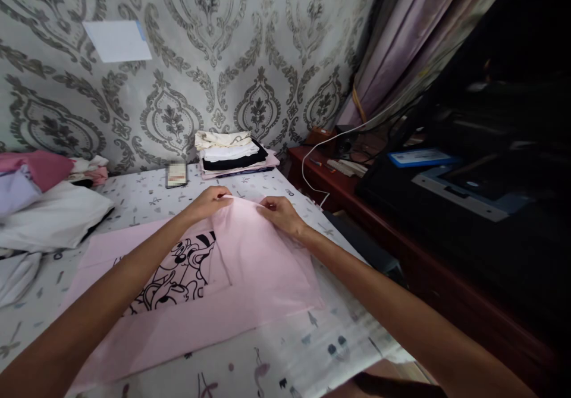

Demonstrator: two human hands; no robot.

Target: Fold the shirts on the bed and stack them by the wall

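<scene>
A pink T-shirt [263, 273] with a black cartoon line print lies spread on the white patterned sheet [263, 362]. My left hand [209, 203] pinches its far edge near the middle. Just to the right, my right hand [282, 213] grips the same edge, and the cloth between the two is lifted off the sheet. The right part of the shirt drapes down from my fingers, over part of the print. My left forearm hides some of the print.
Behind my hands stands a stack of folded clothes [234, 155], with a phone [176, 174] left of it. Loose clothes [49, 207] lie heaped at the left. To the right is a dark red desk [339, 187] with a white cable [307, 163]. Patterned wallpaper [214, 82] rises behind.
</scene>
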